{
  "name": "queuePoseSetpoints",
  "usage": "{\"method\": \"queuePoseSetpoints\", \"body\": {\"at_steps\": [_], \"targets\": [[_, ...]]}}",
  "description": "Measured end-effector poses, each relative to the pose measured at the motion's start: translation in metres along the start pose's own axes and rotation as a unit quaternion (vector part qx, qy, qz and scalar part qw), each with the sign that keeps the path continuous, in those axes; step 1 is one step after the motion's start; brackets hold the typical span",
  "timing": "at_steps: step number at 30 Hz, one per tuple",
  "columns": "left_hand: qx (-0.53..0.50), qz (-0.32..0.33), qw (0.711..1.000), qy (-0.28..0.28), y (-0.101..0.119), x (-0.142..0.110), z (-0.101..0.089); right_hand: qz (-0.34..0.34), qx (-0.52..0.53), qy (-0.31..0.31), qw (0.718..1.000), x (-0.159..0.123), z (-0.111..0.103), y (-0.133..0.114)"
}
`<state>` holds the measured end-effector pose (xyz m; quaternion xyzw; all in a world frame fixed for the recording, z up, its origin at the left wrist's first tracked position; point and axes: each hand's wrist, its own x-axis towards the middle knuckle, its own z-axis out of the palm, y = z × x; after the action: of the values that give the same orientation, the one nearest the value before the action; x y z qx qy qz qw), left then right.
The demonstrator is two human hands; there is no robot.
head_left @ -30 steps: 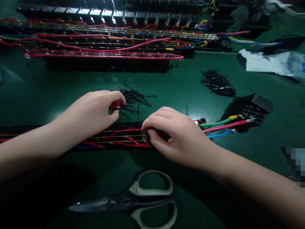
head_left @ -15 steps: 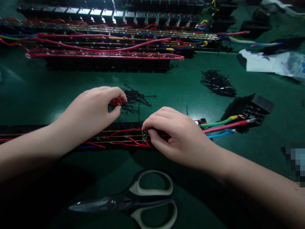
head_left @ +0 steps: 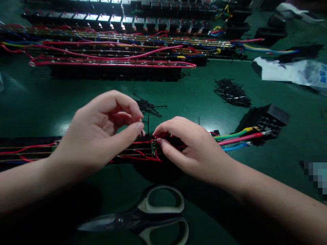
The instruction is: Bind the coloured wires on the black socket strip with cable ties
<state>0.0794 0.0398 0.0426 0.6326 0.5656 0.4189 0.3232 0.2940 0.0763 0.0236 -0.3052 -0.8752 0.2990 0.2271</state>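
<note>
A long black strip assembly (head_left: 127,153) with thin metal rails and red wires lies across the table under both hands. My left hand (head_left: 107,126) is closed in a pinch above it, with a thin black cable tie (head_left: 144,146) hanging down from the fingertips. My right hand (head_left: 189,146) rests over the strip, thumb and forefinger nearly together beside a small green circuit board (head_left: 153,148). Whatever lies between those fingers is too small to make out. Another black tie (head_left: 148,124) stands upright from the strip between the hands.
Scissors (head_left: 163,211) lie in front of the strip. Behind are a loose group of cable ties (head_left: 150,105) and a larger pile (head_left: 232,92). Green, red and blue cables lead to a black block (head_left: 268,119) at right. More wired strips (head_left: 114,51) line the back; a plastic bag (head_left: 291,69) sits right.
My left hand has moved right and down from the loose ties to the strip, bringing a cable tie in its fingers. My right hand has hardly moved.
</note>
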Motion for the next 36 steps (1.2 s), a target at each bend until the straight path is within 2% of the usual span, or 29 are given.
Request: {"method": "queuePoseSetpoints", "body": {"at_steps": [2, 4, 11, 18, 26, 31, 36], "targets": [[-0.012, -0.003, 0.999, -0.040, 0.000, -0.002, 0.005, 0.004, 0.015, 0.001, 1.000, 0.000, -0.002, -0.001], [-0.008, 0.002, 0.998, -0.057, -0.001, -0.003, 0.008, 0.001, 0.031, -0.001, 1.000, 0.000, -0.003, -0.001], [0.015, 0.021, 0.996, -0.081, -0.009, -0.003, 0.007, 0.010, 0.069, 0.011, 0.997, 0.000, -0.002, -0.001], [0.026, 0.024, 0.995, -0.093, -0.007, -0.002, 0.007, 0.023, 0.115, 0.013, 0.993, 0.000, 0.000, -0.002], [0.032, 0.003, 0.994, -0.104, -0.007, -0.002, 0.009, 0.039, 0.128, 0.006, 0.991, 0.002, 0.001, -0.001], [0.016, 0.022, 0.992, -0.124, -0.009, -0.003, 0.009, 0.028, 0.120, 0.016, 0.992, 0.002, 0.001, -0.001], [0.064, 0.055, 0.987, -0.135, -0.010, -0.002, 0.008, 0.024, 0.140, 0.033, 0.989, 0.001, 0.000, -0.001]]}}
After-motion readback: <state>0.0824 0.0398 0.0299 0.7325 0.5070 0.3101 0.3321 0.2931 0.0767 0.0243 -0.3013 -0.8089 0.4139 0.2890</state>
